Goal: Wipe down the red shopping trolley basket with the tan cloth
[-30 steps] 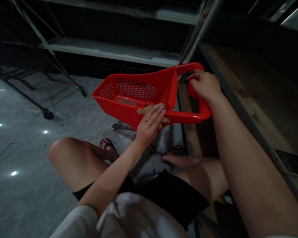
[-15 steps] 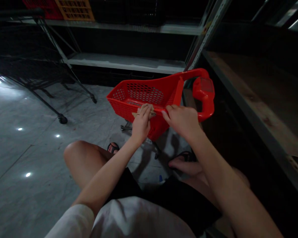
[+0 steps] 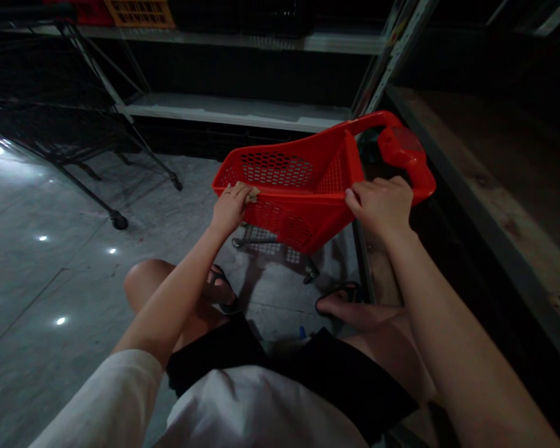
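A small red plastic shopping cart (image 3: 317, 214) with perforated sides stands on wheels in front of me, its looped handle at the right. My left hand (image 3: 232, 202) is closed on a crumpled beige cloth (image 3: 252, 195), pressing it against the near rim toward the cart's left end. Farther right, my right hand (image 3: 383, 202) grips the same rim near the handle, its thumb over the edge. The fingertips of both hands are partly hidden.
A dark wheeled cart (image 3: 51, 137) stands at the left. Behind is a metal shelf (image 3: 242, 112) with a yellow crate (image 3: 142, 14) above. A low ledge (image 3: 476, 180) runs along the right. My feet are on the grey floor (image 3: 88, 280) below the red cart.
My left hand has slid left along the rim with the cloth. My right hand has moved right, and the red cart has shifted slightly right and turned.
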`<state>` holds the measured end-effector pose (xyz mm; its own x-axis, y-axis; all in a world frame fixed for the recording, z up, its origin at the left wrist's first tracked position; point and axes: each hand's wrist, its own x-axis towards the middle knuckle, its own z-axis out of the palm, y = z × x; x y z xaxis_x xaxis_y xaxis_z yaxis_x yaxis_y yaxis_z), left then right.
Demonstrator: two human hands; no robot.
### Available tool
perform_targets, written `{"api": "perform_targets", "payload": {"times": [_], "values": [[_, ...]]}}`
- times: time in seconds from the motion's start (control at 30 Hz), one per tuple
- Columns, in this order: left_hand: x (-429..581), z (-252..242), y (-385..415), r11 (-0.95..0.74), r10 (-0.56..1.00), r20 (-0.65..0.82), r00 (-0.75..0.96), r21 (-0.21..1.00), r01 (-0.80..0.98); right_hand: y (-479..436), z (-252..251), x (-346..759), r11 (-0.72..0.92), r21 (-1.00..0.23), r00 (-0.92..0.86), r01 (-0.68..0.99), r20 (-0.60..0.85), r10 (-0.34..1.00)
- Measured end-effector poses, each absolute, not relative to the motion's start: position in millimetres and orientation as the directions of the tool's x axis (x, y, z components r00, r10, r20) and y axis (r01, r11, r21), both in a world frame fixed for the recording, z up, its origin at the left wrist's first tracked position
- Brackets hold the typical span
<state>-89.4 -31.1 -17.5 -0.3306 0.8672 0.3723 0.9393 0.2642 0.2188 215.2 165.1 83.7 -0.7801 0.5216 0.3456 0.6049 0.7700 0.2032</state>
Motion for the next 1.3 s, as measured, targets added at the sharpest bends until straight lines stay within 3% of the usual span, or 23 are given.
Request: {"api": "perform_targets", "payload": {"times": [0.17,0.33,0.43,0.63,0.77,0.93,1.1,1.3], "values": [[-66.8,4.2,-15.8,0.342,0.894,0.277,-0.353,0.091,0.935,166.7,60.6,196.4,0.751,0.206,-0.745,0.628,0.438,0.503],[1.2,6.0,-25.2,0.288,0.913,0.285,-0.293,0.060,0.956,123.5,21.8,152.9,0.854,0.107,-0.831,0.508,0.321,0.454],[40.2,3.8,-37.4,0.206,0.935,0.273,-0.225,0.096,0.974,104.7,6.4,147.6,0.834,0.045,-0.814,0.550,0.253,0.523],[61.0,-0.6,-65.7,0.154,0.973,0.140,-0.185,0.209,0.966,132.6,6.8,198.5,0.801,0.092,-0.803,0.592,0.154,0.576],[52.2,-8.0,-85.9,-0.057,0.994,0.108,0.029,0.265,0.962,161.4,9.0,224.5,0.766,0.115,-0.774,0.633,0.093,0.626],[23.3,-11.2,-89.5,-0.171,0.983,0.112,0.148,0.246,0.954,175.0,3.4,238.0,0.803,0.003,-0.799,0.596,0.096,0.593],[-27.5,-21.2,-86.3,-0.083,0.990,0.134,0.045,0.288,0.954,178.6,2.6,237.1,0.848,-0.132,-0.842,0.514,0.112,0.528],[9.9,-33.4,-70.7,0.121,0.965,0.202,-0.166,0.218,0.968,189.0,13.5,228.5,0.814,-0.074,-0.810,0.577,0.081,0.581]]}}
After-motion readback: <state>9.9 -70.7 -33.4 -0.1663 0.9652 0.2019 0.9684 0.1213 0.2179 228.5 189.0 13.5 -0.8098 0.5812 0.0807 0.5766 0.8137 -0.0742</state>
